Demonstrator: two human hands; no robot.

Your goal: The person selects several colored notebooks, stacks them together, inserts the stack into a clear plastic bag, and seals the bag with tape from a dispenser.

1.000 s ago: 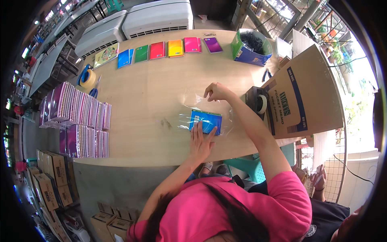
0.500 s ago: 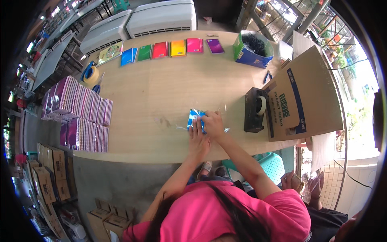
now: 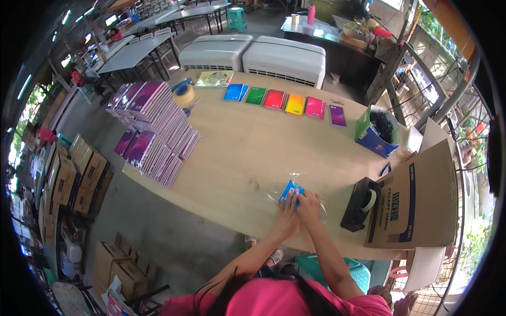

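Observation:
A small blue spiral notebook (image 3: 289, 189) lies on the table near its front edge, with thin clear plastic film (image 3: 273, 197) spreading out around it. My left hand (image 3: 286, 216) rests on the notebook, its fingers stretched forward over the cover. Close beside it, my right hand (image 3: 310, 204) bends its fingers against the notebook's right side, and its fingertips look closed there. Both hands partly cover the notebook, so its lower part is hidden. Whether the right fingertips also grip the film cannot be made out.
On the right stand a black tape dispenser (image 3: 360, 204) and a cardboard box (image 3: 416, 203). Purple notebooks are stacked (image 3: 153, 131) at the left. Along the back lie a row of coloured notebooks (image 3: 274, 99), a tape roll (image 3: 183, 96) and a blue-green bin (image 3: 377, 131).
The view has swung, so the table and everything on it appear lower and farther right. Both my hands stay on the blue notebook, with the right one still curled at its side.

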